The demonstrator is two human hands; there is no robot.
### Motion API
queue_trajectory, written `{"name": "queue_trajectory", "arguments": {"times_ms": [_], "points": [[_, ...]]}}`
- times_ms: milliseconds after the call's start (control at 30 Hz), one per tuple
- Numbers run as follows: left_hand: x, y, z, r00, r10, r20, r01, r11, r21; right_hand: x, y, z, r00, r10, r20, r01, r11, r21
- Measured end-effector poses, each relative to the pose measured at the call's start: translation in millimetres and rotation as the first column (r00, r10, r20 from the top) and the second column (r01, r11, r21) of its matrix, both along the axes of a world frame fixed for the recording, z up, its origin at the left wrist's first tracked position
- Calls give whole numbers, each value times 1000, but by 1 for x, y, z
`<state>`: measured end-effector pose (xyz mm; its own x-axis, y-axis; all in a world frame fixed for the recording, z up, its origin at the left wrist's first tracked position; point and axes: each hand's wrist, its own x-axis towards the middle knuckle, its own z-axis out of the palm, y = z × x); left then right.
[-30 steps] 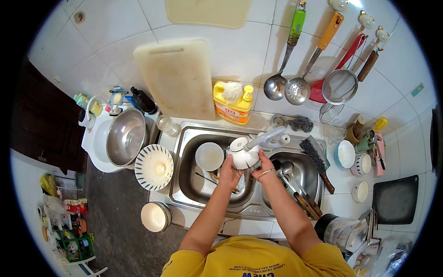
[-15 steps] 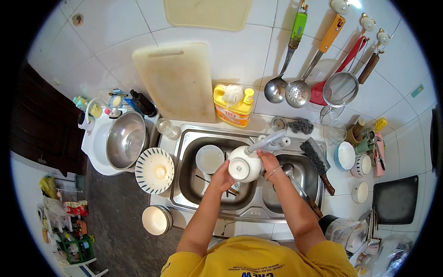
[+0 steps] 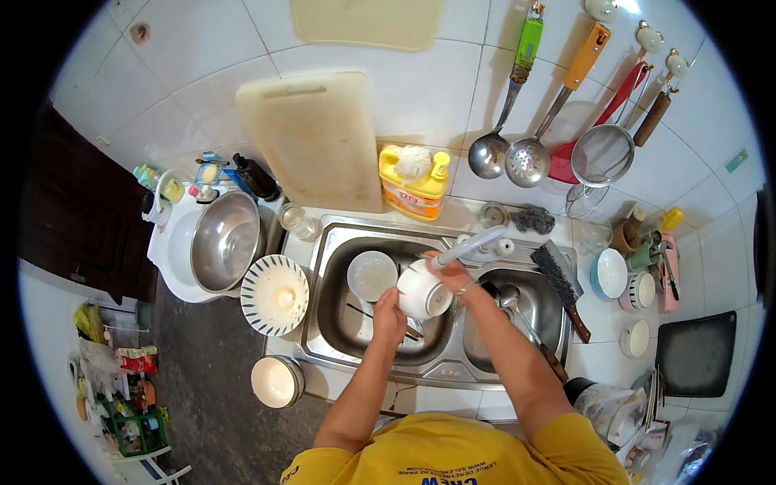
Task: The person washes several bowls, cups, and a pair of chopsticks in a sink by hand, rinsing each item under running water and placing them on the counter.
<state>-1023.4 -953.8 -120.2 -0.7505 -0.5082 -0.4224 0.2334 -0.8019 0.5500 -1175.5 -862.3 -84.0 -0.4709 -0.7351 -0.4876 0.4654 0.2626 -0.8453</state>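
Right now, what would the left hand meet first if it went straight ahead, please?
The left hand would probably first meet the round white ceramic bowl it is touching; depth beyond that is unclear.

- A kitchen, by its look a household one.
- Centre: a steel double sink (image 3: 455, 356) with a white tap (image 3: 473, 244), dishes and cutlery lying inside.
- Far side: white tiled wall (image 3: 194, 65), a chopping board (image 3: 311, 145) leaning there beside a yellow jug (image 3: 412, 198).
- Far right: a ladle (image 3: 488, 155), skimmer (image 3: 528, 162) and strainer (image 3: 603, 158) hanging from hooks.
- Right: a cleaver (image 3: 577, 323), bowls (image 3: 609, 273) and a cup (image 3: 634, 338) on the counter.
- Left: a large metal bowl (image 3: 226, 242) and a striped dish (image 3: 263, 299).
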Motion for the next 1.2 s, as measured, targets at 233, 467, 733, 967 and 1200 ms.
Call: {"name": "queue_trajectory", "arguments": {"times_ms": [233,467,733,967,1200], "points": [[-25,2,7,981,37,-191,57,882,467,23,41,1,846,-223,484,381,888,-256],[-22,26,30,931,-162,327,176,984,-12,33,22,44,761,248,-600,-85,954,288],[-7,-32,36,678,-685,266,687,720,99,36,61,22,-195,334,-922,-453,804,386],[-5,8,-18,882,-403,246,351,908,228,77,37,22,89,344,-935,-179,929,325],[-4,-6,22,868,-348,353,337,937,97,17,55,-40,739,-57,-672,277,934,226]]}}
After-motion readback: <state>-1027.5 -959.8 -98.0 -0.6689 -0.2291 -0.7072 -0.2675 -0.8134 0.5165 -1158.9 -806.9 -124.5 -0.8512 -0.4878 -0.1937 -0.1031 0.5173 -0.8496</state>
